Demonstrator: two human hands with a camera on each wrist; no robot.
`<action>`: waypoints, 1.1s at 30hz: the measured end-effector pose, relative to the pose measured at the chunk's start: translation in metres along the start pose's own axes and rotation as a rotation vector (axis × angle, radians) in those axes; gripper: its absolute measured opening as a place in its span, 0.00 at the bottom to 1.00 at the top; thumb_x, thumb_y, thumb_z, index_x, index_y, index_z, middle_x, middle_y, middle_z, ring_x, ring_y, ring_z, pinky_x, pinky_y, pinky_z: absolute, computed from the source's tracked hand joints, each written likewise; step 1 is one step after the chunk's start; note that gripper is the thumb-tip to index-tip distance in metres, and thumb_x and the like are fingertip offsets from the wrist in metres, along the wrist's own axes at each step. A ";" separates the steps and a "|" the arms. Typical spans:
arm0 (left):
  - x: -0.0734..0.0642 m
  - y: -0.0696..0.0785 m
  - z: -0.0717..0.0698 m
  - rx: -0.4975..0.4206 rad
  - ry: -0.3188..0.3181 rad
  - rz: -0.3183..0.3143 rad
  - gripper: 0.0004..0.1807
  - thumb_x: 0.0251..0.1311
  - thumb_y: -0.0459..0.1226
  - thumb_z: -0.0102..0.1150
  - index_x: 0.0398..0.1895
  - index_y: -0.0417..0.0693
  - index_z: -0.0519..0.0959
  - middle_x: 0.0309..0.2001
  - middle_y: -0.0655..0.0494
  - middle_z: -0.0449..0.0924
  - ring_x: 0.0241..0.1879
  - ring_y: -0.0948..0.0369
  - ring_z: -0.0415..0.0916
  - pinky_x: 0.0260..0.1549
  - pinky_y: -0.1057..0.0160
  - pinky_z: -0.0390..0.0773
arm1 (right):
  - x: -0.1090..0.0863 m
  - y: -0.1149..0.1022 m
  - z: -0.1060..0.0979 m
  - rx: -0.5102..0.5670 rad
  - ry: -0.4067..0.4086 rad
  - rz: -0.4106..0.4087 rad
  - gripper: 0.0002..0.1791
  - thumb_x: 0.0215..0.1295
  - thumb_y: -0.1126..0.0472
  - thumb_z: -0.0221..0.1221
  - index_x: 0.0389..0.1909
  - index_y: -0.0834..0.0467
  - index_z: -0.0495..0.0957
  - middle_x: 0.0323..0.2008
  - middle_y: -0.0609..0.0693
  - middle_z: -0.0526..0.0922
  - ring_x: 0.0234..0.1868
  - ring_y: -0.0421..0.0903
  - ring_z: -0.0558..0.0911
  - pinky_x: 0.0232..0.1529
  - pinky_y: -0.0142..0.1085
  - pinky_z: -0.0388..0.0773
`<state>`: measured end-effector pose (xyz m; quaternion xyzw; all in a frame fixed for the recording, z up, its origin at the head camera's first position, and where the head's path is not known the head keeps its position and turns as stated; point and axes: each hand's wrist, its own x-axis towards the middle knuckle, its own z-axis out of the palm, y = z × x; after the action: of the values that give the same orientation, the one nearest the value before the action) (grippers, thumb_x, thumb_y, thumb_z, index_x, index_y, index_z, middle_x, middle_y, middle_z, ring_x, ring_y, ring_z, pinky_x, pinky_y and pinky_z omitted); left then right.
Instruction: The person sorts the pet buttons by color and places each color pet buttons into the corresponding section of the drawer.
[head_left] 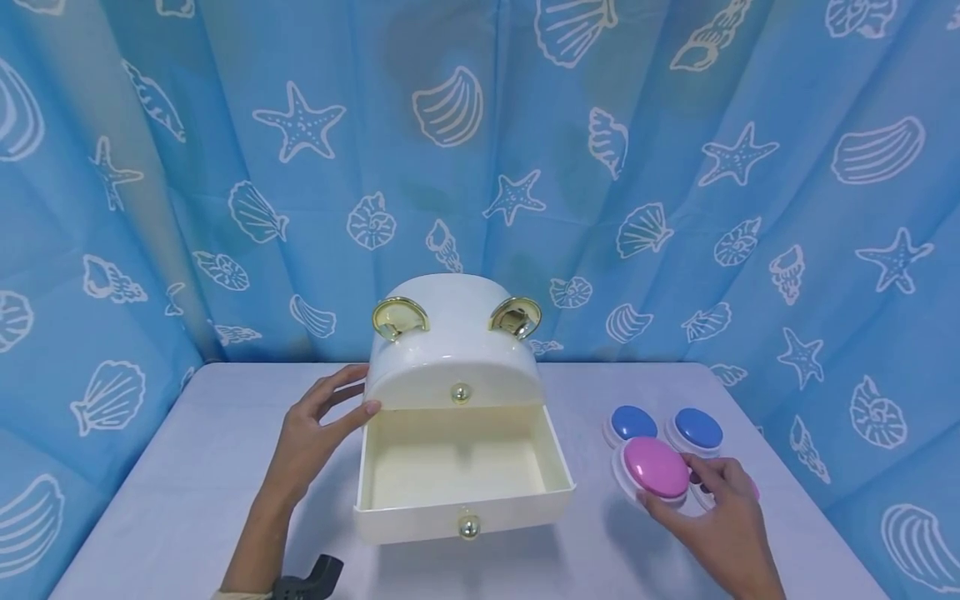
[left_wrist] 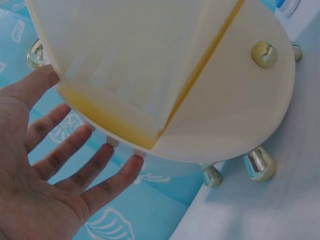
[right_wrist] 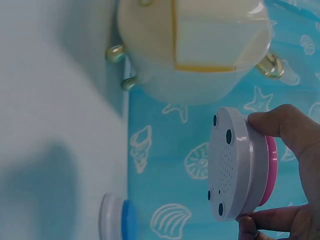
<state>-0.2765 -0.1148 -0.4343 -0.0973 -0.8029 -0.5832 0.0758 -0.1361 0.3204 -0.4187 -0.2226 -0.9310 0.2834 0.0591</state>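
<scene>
My right hand (head_left: 723, 521) pinches a round push button with a pink top (head_left: 657, 467) and white base by its rim, above the table. In the right wrist view its perforated underside (right_wrist: 225, 165) with dark feet shows. A white rounded storage box (head_left: 450, 367) with gold ears stands at the middle, its lower drawer (head_left: 465, 510) pulled out and bare inside. My left hand (head_left: 311, 442) rests on the box's left side, thumb by the front edge. In the left wrist view its fingers (left_wrist: 75, 172) are spread and fairly straight, fingertips at the box wall.
Two blue-topped buttons (head_left: 633, 422) (head_left: 697, 427) sit on the white table (head_left: 247, 417) at the right. Another pink button (head_left: 754, 490) is mostly hidden behind my right hand. A blue shell-print curtain (head_left: 480, 183) hangs behind the table.
</scene>
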 end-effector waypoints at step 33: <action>-0.001 0.001 0.001 -0.004 0.003 0.013 0.36 0.58 0.57 0.68 0.69 0.64 0.71 0.69 0.64 0.67 0.67 0.53 0.68 0.57 0.30 0.68 | -0.048 -0.116 0.011 0.219 0.070 -0.405 0.41 0.43 0.41 0.79 0.59 0.53 0.80 0.46 0.45 0.72 0.51 0.44 0.73 0.46 0.44 0.81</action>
<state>-0.2753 -0.1137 -0.4340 -0.1018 -0.8009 -0.5845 0.0809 -0.1404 0.2078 -0.3628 -0.0334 -0.9178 0.3570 0.1707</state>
